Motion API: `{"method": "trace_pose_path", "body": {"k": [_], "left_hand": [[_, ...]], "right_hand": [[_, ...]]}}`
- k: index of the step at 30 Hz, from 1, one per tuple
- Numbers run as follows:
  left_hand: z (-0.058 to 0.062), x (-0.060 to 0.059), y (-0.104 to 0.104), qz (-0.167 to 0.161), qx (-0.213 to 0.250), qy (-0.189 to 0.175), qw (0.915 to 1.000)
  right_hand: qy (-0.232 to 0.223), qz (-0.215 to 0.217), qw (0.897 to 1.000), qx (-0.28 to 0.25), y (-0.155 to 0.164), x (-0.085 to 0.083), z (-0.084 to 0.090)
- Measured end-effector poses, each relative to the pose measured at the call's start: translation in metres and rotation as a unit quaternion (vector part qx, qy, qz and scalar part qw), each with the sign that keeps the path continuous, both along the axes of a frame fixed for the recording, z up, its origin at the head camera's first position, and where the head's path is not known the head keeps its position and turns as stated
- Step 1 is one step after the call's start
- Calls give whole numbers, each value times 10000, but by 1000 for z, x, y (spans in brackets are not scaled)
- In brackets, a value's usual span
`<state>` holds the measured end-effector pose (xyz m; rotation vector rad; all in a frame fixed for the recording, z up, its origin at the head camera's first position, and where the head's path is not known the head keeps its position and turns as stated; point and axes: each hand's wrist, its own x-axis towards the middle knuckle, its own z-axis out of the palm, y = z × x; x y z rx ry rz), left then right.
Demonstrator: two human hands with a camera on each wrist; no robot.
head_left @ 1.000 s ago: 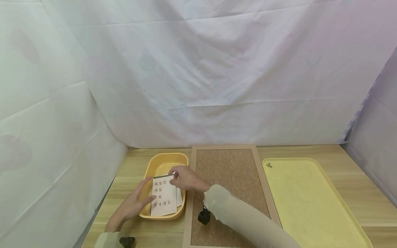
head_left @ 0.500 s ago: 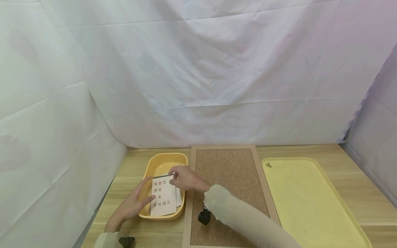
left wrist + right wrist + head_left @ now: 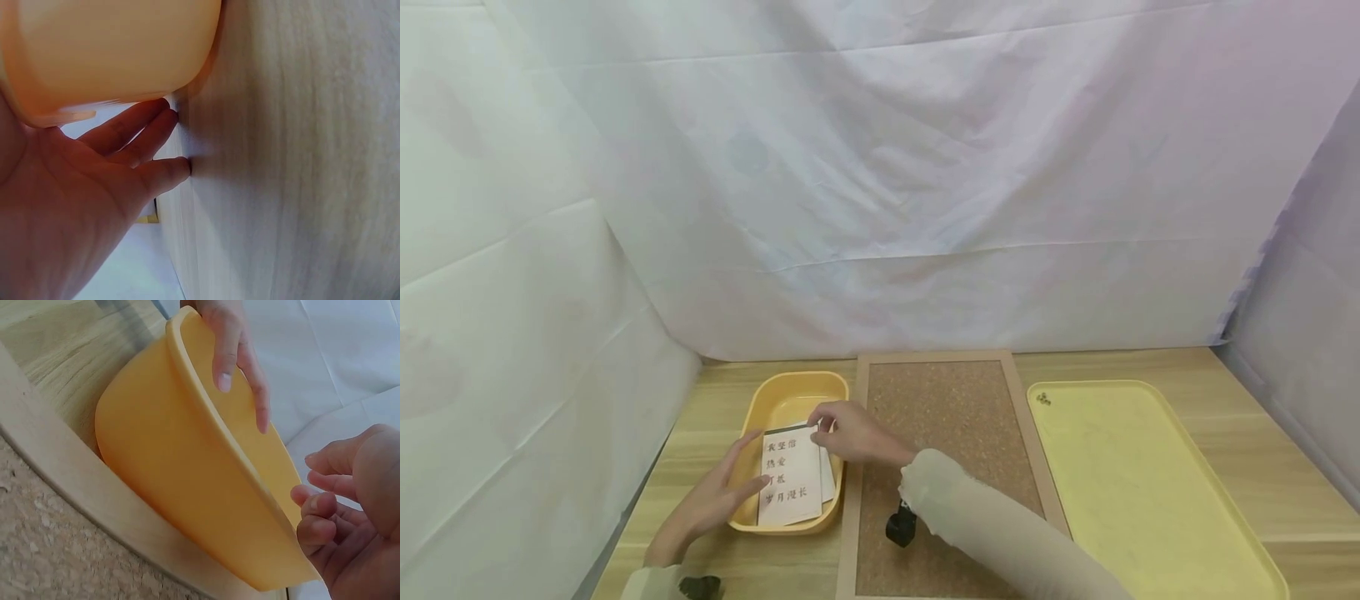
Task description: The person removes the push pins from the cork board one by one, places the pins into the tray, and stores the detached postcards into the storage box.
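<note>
A white card (image 3: 790, 479) with rows of Chinese characters and a dark strip along its top lies in an orange-yellow plastic basin (image 3: 775, 392). Behind its right side shows part of another white sheet (image 3: 827, 475). My left hand (image 3: 711, 492) straddles the basin's left rim, thumb and index finger reaching inside over the card. Its other fingers extend outside the wall, down by the tabletop, in the left wrist view. My right hand (image 3: 850, 433) hovers at the card's upper right corner with loosely bent fingers; the right wrist view shows nothing between them.
Right of the basin lies a wood-framed cork board (image 3: 940, 400), crossed by my right forearm. Farther right is a pale yellow tray (image 3: 1142, 483) with several tiny metallic pieces (image 3: 1043, 400) in its upper left corner. White cloth (image 3: 887, 167) hangs behind the table.
The whole scene has slid slightly left in the head view. Both hands keep nearly the same place over the basin and card.
</note>
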<state>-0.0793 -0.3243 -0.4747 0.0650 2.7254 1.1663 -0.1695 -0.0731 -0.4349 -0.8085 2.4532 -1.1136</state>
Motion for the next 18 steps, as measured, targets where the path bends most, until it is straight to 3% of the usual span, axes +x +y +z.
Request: {"method": "trace_pose_path", "body": {"k": [7, 11, 18], "left_hand": [[2, -1, -1, 18, -112, -43, 9999], [1, 0, -1, -21, -75, 124, 9999], [7, 0, 1, -223, -272, 1164, 9926]], "right_hand": [[-91, -87, 9994, -332, 15, -4, -5], [-140, -58, 9986, -508, 30, -8, -9], [128, -260, 9985, -473, 77, -14, -13]]}}
